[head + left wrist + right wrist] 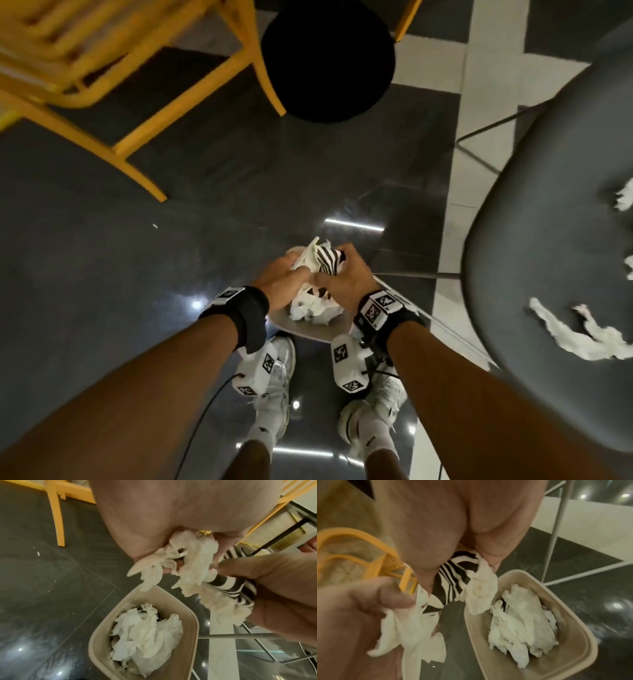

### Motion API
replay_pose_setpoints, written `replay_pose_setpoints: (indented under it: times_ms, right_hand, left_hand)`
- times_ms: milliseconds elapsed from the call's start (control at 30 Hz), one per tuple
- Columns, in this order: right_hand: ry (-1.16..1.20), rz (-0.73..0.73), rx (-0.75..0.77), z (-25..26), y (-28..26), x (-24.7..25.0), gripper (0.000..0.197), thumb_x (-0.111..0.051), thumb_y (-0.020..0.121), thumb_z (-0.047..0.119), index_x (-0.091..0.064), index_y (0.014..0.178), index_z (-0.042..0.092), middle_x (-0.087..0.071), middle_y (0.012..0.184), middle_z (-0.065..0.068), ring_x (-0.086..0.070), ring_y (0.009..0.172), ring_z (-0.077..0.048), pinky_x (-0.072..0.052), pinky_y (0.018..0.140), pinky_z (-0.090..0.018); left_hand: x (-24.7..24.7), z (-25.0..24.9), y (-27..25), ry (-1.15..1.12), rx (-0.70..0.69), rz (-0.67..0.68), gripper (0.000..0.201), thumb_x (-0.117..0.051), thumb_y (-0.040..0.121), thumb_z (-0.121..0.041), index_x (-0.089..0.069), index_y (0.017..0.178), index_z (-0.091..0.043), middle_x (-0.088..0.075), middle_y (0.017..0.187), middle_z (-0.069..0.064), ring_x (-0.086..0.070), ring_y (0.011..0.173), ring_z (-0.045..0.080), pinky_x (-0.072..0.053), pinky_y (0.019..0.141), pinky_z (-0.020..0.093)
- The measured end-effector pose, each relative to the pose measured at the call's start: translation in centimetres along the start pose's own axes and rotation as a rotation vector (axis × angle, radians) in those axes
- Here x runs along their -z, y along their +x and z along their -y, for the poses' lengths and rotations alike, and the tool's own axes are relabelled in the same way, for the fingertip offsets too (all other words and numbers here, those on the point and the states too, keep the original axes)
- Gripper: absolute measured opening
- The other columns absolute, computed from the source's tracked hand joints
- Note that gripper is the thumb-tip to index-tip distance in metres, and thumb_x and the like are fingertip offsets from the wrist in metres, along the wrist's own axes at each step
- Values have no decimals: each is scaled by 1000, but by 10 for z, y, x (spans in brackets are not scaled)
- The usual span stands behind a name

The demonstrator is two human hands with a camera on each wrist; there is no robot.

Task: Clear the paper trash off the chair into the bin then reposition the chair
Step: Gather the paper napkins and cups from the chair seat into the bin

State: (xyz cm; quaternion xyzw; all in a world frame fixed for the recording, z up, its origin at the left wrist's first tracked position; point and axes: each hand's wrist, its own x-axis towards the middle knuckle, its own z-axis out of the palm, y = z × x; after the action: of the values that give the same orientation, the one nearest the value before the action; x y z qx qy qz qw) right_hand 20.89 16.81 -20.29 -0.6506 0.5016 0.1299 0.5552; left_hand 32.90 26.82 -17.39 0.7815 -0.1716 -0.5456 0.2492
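Both hands, left hand [279,282] and right hand [344,279], clutch one crumpled white-and-striped paper wad [322,258] above the beige paper-filled bin [101,632], grey chair [548,240] right.

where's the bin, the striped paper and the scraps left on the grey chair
bin [194,626]: left wrist view, on its beige right rim
striped paper [448,588]: right wrist view, on the black and white stripes
scraps [579,337]: head view, on the long white piece lying on the grey chair [548,219]
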Motion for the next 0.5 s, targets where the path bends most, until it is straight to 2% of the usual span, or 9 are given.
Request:
replay_pose_setpoints:
  times_ms: [33, 100, 167, 200, 267, 333, 400, 467, 500]
  right_hand:
    - [5, -17, -24, -12, 11, -12, 49, -85, 68, 37, -50, 102, 30, -66, 93, 9, -69, 89, -14, -60, 86, -39]
    - [14, -37, -65, -38, 32, -33, 44, -82, 74, 36, -47, 100, 29, -64, 98, 6, -66, 91, -15, -58, 89, -39]
    - [33, -41, -117, -63, 52, -52, 52, -75, 80, 35, -42, 118, 25, -63, 119, -5, -66, 104, -23, -57, 94, -44]
    - [10, -47, -132, -73, 61, -60, 56, -72, 84, 35, -38, 126, 22, -59, 128, -8, -63, 112, -26, -54, 98, -46]
    - [-87, -57, -125, -90, 79, -78, 58, -66, 90, 36, -36, 135, 16, -51, 138, -12, -55, 124, -31, -48, 105, -50]
    - [-223, -57, -143, -98, 91, -93, 64, -58, 94, 43, -30, 144, 15, -37, 151, -19, -42, 136, -39, -39, 112, -55]
    - [-414, 20, -149, -106, 98, -106, 71, -45, 100, 46, -18, 155, 11, -17, 162, -23, -23, 148, -43, -24, 120, -56]
    - [-517, 136, -133, -110, 102, -108, 72, -35, 104, 42, -5, 158, 5, -8, 166, -19, -12, 152, -40, -13, 124, -53]
    - [-520, 190, -159, -111, 99, -106, 76, -37, 104, 42, 2, 159, 7, -4, 168, -15, -8, 154, -39, -10, 125, -52]
  left_hand:
    - [-5, 11, 12, -20, 27, 8, 32, -46, 93, -24, -56, 123, -26, -63, 101, -3, -59, 94, 19, -43, 74, 31]
    - [-21, 34, 36, 3, 58, 2, 30, -40, 94, -23, -55, 119, -17, -59, 94, 4, -55, 81, 20, -42, 66, 31]
    - [-41, 57, 62, 98, 52, -15, 28, -40, 98, -15, -53, 123, -12, -58, 98, 6, -54, 78, 18, -42, 61, 26]
    - [-50, 68, 73, 150, 53, -20, 28, -43, 96, -12, -51, 124, -12, -61, 107, 7, -58, 85, 19, -47, 66, 27]
    - [-67, 94, 94, 215, 81, -57, 34, -47, 93, -5, -51, 126, -11, -61, 122, 12, -62, 101, 26, -55, 86, 39]
    - [-78, 114, 109, 322, 131, -76, 34, -50, 92, -2, -52, 126, -9, -57, 126, 14, -59, 113, 33, -51, 97, 44]
    - [-85, 128, 116, 369, 164, -17, 35, -53, 94, -9, -51, 129, -12, -55, 133, 13, -55, 124, 34, -48, 102, 43]
    - [-88, 137, 122, 376, 211, 69, 60, -48, 100, -19, -22, 154, -18, -38, 155, 10, -43, 139, 33, -38, 113, 43]
    - [-87, 138, 119, 387, 216, 113, 69, -45, 102, -24, -6, 159, -20, -28, 161, 9, -36, 144, 33, -33, 118, 43]
